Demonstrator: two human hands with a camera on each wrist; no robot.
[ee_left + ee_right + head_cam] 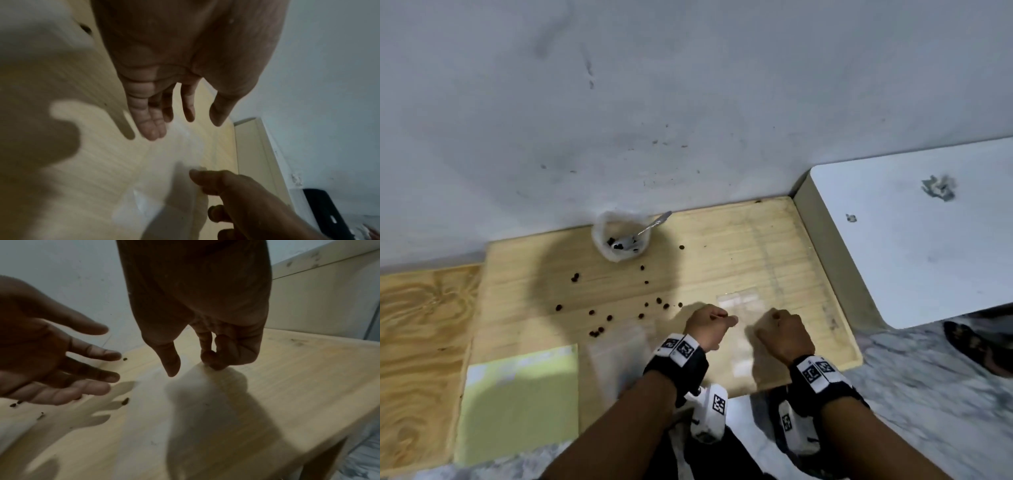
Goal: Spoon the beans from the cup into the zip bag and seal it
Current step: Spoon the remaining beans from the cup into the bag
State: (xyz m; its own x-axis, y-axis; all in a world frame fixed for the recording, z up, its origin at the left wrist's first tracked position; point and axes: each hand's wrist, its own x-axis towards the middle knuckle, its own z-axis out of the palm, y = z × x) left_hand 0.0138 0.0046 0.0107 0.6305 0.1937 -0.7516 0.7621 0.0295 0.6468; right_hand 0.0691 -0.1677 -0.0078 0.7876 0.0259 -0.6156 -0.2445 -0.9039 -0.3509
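A clear plastic cup (599, 240) stands at the back of the wooden table against the wall, holding a metal spoon (654, 224) and a few dark beans. Several beans (599, 330) lie scattered on the table in front of it. A clear zip bag (739, 301) lies between my hands near the front edge. My right hand (191, 368) has its fingers curled and their tips pinch the bag's edge (195, 394), which is blurred and partly raised. My left hand (174, 110) hovers just left of the bag with its fingers straight, holding nothing.
A pale green sheet (520, 401) lies at the table's front left, with another translucent plastic piece (619, 356) beside it. A white board (911, 240) stands to the right of the table. A plywood surface (421, 342) adjoins the left side.
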